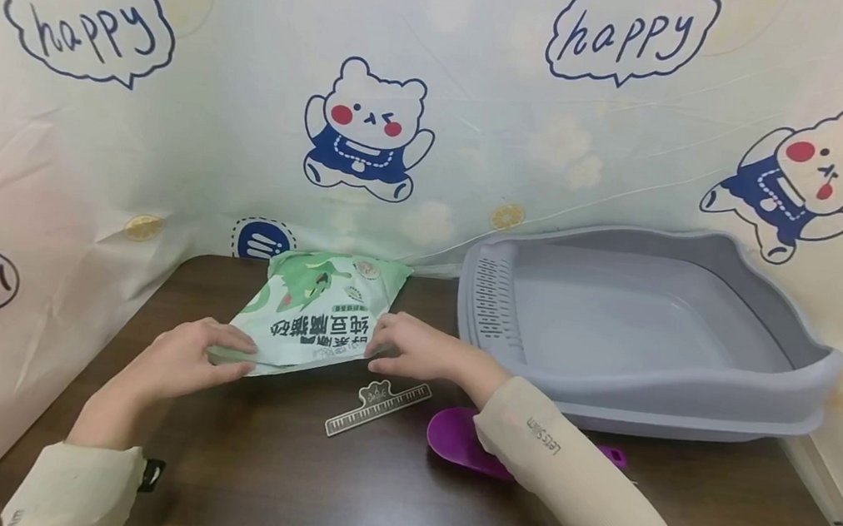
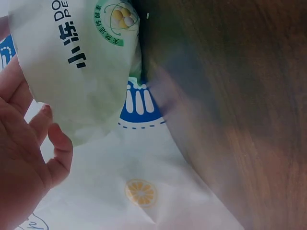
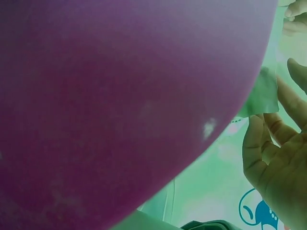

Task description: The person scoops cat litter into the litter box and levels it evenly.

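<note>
A green and white bag (image 1: 321, 292) with dark printing lies on the brown table. My left hand (image 1: 183, 359) grips its near left corner, fingers over the top and thumb at the edge. At the near right corner, my right hand (image 1: 421, 351) pinches the bag's edge. The left wrist view has the bag (image 2: 86, 105) beside my left hand's curled fingers (image 2: 60, 153). In the right wrist view, my right hand (image 3: 283, 158) touches a green part of the bag (image 3: 263, 93); a large purple surface (image 3: 120, 105) hides much of the rest.
A grey tray (image 1: 652, 385) with a slotted left section stands at the back right. In front of the bag lies a long ruler-like clip (image 1: 379, 408). A purple scoop (image 1: 462, 440) is partly under my right sleeve. Printed cloth (image 1: 476, 159) hangs behind the table.
</note>
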A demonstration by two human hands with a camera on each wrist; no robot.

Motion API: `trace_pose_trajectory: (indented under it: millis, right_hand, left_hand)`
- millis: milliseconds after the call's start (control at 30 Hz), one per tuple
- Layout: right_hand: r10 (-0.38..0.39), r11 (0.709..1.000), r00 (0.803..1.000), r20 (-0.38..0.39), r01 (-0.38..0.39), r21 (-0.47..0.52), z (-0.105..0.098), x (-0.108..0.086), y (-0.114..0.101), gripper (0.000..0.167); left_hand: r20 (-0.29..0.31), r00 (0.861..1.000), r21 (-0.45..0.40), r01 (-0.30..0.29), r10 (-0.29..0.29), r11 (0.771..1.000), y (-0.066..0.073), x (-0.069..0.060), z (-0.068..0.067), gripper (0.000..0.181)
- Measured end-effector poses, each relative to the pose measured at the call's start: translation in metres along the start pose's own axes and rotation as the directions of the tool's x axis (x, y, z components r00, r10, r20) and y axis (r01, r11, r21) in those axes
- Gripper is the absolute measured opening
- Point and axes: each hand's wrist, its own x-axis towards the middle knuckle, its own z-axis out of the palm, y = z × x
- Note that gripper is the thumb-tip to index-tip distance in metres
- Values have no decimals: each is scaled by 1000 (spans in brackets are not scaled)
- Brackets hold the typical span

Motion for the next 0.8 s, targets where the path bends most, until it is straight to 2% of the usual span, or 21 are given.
trace_pose_trajectory:
  millis: [200,367,633,800]
  right_hand:
    - [38,999,999,-25,-38,-10,0,2,-3,20]
    - [58,998,998,-30,-59,-34,1,3,-5,20]
    - [139,989,990,-13,-139,-44,1,-1,-7,24]
    - [124,990,991,-44,-127,-57,0,-5,-10,26]
  left_hand:
    - [-31,994,38,-108,109,993,2,-3,3,42]
    - [-72,983,66,-164,168,984,4,-4,4,45]
    - [-133,973,88,-180,191,980,9,-6,-1,53]
    - [-190,959,119,-192,212,974,9,-11,2,63]
